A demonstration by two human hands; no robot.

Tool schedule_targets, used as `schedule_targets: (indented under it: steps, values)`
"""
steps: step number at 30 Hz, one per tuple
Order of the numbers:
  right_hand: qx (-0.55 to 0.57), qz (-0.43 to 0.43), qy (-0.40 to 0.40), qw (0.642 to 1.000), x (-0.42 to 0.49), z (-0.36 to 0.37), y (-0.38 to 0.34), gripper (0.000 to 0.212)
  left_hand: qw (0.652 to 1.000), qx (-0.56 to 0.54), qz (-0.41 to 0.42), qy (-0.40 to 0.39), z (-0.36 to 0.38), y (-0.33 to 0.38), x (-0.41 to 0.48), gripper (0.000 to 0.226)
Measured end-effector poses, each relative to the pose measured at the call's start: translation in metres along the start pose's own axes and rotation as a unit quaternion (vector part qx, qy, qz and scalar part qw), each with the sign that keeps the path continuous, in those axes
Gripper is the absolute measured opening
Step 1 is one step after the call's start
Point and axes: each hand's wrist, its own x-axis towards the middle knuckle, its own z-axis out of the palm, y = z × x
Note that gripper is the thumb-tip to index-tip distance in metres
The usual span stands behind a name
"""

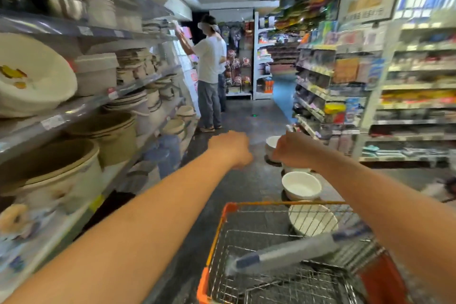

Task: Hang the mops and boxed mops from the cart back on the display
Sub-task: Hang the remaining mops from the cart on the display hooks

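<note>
Progress reads as early to me: one long mop (291,252), wrapped pale grey with dark blue ends, lies slantwise across the wire basket of the orange-rimmed cart (283,203) at the bottom of my view. It is too blurred for me to say more about it. Nothing from the cart is in hand and I see no mop hung anywhere in this aisle, so I judge the hanging is all yet to do. Whether boxed mops lie lower in the cart I cannot tell, as the view cuts it off

Both arms reach forward over the cart, well above the mop. The left grip (230,149) and right grip (293,149) are near each other with their backs turned to me, and I see nothing in them. Whether the fingers are curled or spread I cannot tell from this angle

The left shelving (81,108) carries stacked tubs and the right shelving (404,86) small packaged goods. White basins (301,185) sit on the floor (246,116) just ahead of the cart. A person in a white shirt (209,61) stands further down, reaching to the left shelving. Hanging goods (235,64) on the far wall may be the display, but they are too small to tell
</note>
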Motion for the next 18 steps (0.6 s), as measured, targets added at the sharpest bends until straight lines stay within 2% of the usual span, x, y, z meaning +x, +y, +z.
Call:
schedule_targets:
  steps: [5, 9, 12, 18]
  values:
    - [-0.018, 0.105, -0.016, 0.994, -0.025, 0.03, 0.036, 0.025, 0.995, 0.007, 0.098, 0.002, 0.032, 0.036, 0.017, 0.025]
    - [0.015, 0.201, -0.004, 0.979, -0.059, 0.056, 0.058, 0.029, 0.985, -0.012, 0.172, -0.016, 0.063, 0.061, 0.024, 0.027]
    - [0.01, 0.249, -0.014, 0.968, -0.084, 0.066, 0.073, 0.021, 0.977, -0.014, 0.214, -0.02, 0.08, 0.081, 0.023, 0.034]
    - [0.066, 0.337, -0.002, 0.939, -0.122, 0.083, 0.107, 0.039, 0.966, -0.034, 0.256, -0.028, 0.105, 0.122, 0.03, 0.034]
